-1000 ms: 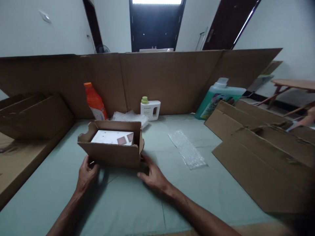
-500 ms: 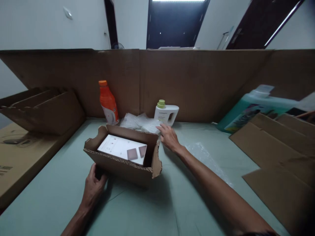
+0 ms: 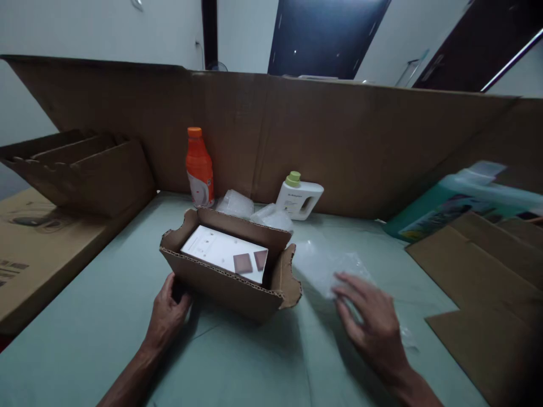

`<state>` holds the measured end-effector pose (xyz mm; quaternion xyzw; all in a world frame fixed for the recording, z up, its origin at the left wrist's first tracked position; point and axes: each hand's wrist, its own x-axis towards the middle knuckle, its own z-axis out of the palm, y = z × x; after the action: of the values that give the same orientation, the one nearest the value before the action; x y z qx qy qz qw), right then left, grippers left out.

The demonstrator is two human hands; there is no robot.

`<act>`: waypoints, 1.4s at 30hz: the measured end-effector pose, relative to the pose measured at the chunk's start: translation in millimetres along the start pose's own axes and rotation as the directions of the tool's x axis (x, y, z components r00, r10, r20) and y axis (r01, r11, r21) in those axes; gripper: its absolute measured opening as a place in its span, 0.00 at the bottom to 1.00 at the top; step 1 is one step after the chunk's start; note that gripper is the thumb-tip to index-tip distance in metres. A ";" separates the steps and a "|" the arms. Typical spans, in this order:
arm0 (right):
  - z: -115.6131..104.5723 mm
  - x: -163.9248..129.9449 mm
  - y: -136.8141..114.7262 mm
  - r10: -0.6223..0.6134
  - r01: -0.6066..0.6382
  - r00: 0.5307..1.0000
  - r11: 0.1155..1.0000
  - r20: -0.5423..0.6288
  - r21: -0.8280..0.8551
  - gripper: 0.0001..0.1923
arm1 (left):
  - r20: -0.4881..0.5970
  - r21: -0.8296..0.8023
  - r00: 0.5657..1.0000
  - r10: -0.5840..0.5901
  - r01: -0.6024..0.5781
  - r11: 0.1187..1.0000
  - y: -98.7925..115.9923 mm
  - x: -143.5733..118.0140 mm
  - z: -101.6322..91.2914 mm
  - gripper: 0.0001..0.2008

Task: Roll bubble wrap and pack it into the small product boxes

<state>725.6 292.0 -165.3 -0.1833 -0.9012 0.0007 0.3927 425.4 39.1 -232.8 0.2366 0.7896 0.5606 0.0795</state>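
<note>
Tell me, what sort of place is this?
Perhaps a makeshift packing table indoors: an open cardboard box holds a white box, clear plastic wrap lies nearby, and a cardboard screen stands behind.

Packet [image 3: 220, 251] in carton [image 3: 229, 294], bottle [image 3: 199, 169] and jug [image 3: 293, 199] behind, bubble wrap [image 3: 316, 263] seemingly beneath right hand [image 3: 375, 319]

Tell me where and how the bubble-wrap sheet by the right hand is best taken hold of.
Pinch the bubble-wrap sheet by its edge facing the open carton, probably from above, thumb against fingertips: it looks thin and lies flat on the green cloth, with no handle. The right hand is near that edge; blur hides whether it touches.
</note>
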 end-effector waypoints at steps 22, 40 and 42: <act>24.0 -51.0 -22.0 0.172 -0.194 0.864 0.981 0.474 -0.003 0.13 | 0.134 -0.005 0.990 0.049 -0.049 0.999 26.3 27.9 43.3 0.19; -29.2 -35.9 -88.1 0.031 -0.053 0.995 0.970 0.095 0.239 0.03 | 0.423 -0.143 0.902 -0.084 0.159 0.977 40.2 -134.1 2.9 0.29; -46.3 -34.1 -133.4 -0.190 0.090 0.966 0.883 0.175 0.461 0.04 | 0.565 -0.257 0.790 -0.239 0.443 0.859 44.9 -148.8 2.4 0.39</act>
<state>735.6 149.6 -138.0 -0.0207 -0.9245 0.2002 0.3236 569.4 -16.1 -212.9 0.2082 0.6463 0.5928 0.4330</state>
